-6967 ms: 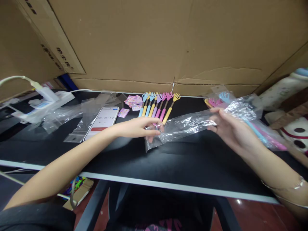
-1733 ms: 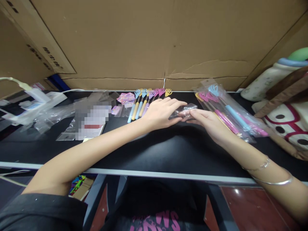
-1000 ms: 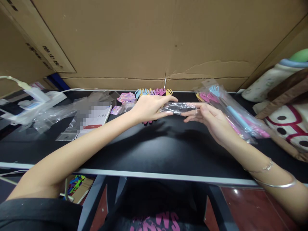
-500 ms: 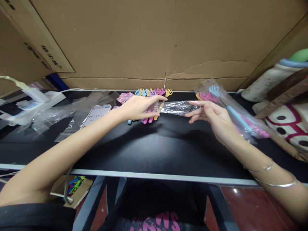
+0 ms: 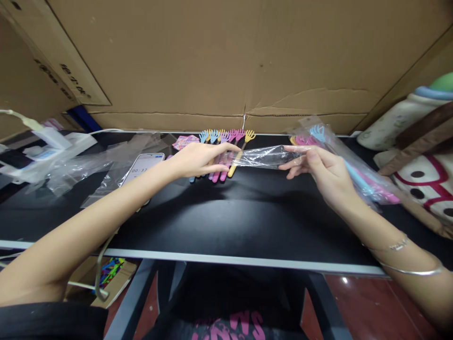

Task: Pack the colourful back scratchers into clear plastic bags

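Note:
A long clear plastic sleeve (image 5: 264,156) hangs stretched between my two hands above the black table (image 5: 226,222). My left hand (image 5: 198,158) pinches its left end, and my right hand (image 5: 313,163) pinches the right end. What lies inside the sleeve I cannot make out. Just behind my left hand lies a row of several small hand-shaped back scratchers (image 5: 226,148) in blue, yellow, pink and purple, side by side on the table.
A clear bag of more scratchers (image 5: 350,170) lies at the right. A phone (image 5: 141,165), loose clear bags (image 5: 102,163), small pink cards (image 5: 186,140) and a white charger (image 5: 53,139) sit at the left. Cardboard (image 5: 226,61) walls the back; a plush toy (image 5: 424,184) is far right.
My hands have drawn apart, pulling the sleeve out long between them. The right hand went right, the left hand slightly left, uncovering the scratcher row.

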`<state>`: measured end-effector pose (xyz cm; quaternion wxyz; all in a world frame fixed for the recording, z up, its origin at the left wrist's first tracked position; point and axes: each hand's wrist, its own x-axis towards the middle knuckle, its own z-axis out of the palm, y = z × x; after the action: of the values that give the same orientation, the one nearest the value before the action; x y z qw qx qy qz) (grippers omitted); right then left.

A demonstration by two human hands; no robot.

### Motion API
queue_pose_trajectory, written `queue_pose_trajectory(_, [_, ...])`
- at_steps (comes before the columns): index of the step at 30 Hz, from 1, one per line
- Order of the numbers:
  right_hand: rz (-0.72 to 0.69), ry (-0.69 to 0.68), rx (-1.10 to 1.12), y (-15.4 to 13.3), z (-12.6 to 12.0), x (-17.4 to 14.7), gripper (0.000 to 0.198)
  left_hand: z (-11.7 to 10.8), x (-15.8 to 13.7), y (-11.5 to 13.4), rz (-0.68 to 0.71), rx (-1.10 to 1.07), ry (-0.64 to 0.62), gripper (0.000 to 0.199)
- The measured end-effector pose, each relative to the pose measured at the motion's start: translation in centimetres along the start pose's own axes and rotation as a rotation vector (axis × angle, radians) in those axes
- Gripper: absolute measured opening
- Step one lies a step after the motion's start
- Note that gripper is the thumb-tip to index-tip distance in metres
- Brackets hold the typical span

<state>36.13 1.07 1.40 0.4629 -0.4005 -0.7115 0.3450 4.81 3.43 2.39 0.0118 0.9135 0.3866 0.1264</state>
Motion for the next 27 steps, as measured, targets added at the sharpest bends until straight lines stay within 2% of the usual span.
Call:
queue_pose_trajectory(8, [-0.043,0.031,-0.06,0.1,-0.3,0.2,0.052,0.0,-0.2,0.0,-0.01,0.043,0.014,0.05])
queue_pose_trajectory(20, [-0.017,0.009,-0.113,0.1,-0.5,0.1,0.051,-0.6,-0.5,-0.3,-0.036,0.161,-0.016,0.055])
queue_pose_trajectory(27, [0.016,0.021,-0.056,0.2,-0.2,0.1,0.045,-0.3,-0.9,-1.2,-0.028,0.137,0.042,0.058])
